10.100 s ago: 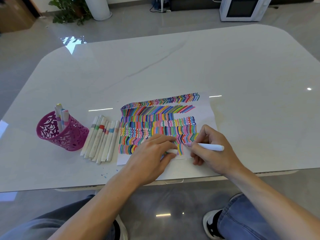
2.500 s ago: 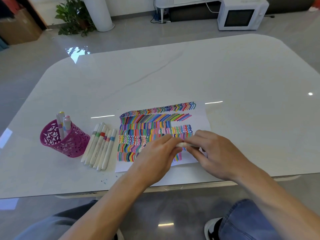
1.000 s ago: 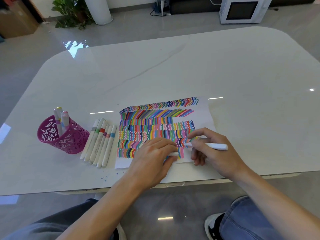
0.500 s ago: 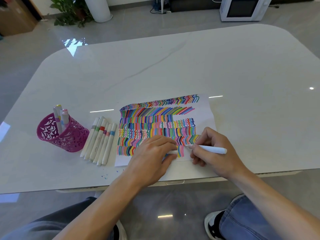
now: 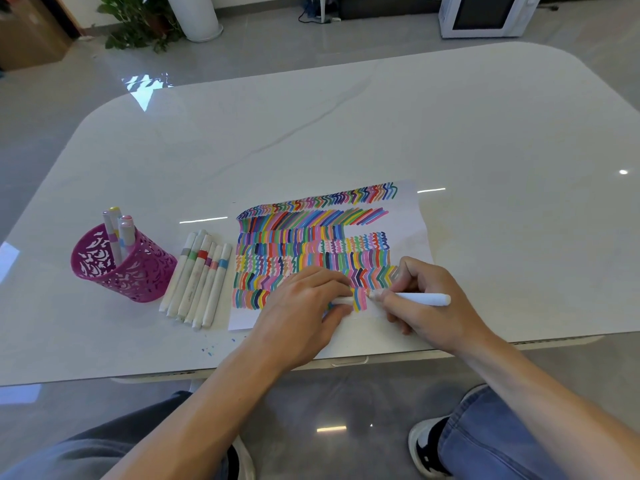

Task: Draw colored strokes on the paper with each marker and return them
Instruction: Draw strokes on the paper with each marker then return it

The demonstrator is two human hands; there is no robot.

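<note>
White-barrelled marker [image 5: 426, 299] gripped by curled fingers of the right hand [image 5: 438, 318], tip set to the stroke-covered white paper sheet [image 5: 414, 220] on the glossy white surface [image 5: 346, 133], white cap [image 5: 341, 301] pinched in the left hand [image 5: 303, 318], resting on the sheet

Indoor room of a domestic kind. We note a white, marble-veined desk [image 5: 346, 133] with rounded corners standing on a glossy grey tiled floor [image 5: 52, 98]. Beyond the desk's far right corner sits a white microwave oven [image 5: 485, 13]. Beyond its far left corner we see a leafy potted plant [image 5: 138, 22], a white cylindrical column [image 5: 197, 15] and brown wooden furniture [image 5: 27, 32]. Cables [image 5: 318, 15] lie beyond the far edge.
</note>
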